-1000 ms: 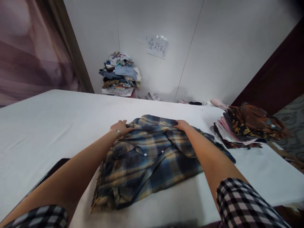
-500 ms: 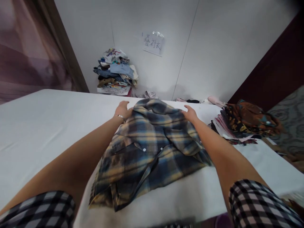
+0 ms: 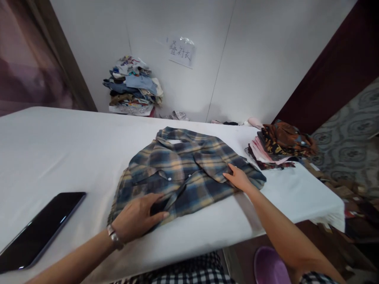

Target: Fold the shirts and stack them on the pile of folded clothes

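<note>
A blue, grey and yellow plaid shirt (image 3: pixel 195 165) lies on the white-covered table (image 3: pixel 89 150), its collar towards the wall and white buttons showing on its front. My left hand (image 3: pixel 139 216), a silver bracelet at the wrist, is at the shirt's near left part, thumb and fingers apart. Against the right side of the shirt rests my right hand (image 3: pixel 237 178), its fingers spread on the cloth. Folds hide part of the sleeves.
A black phone (image 3: pixel 41 228) lies at the table's left. Folded clothes (image 3: pixel 275 146) are stacked at the right, and another clothes pile (image 3: pixel 134 88) stands by the wall under a paper sign (image 3: pixel 181 52). A purple basin (image 3: pixel 271 266) sits below the table's front edge.
Both hands have drawn back towards me from the collar end, the left to the near part and the right to the side. The shirt's collar and shoulders now lie flatter and wider.
</note>
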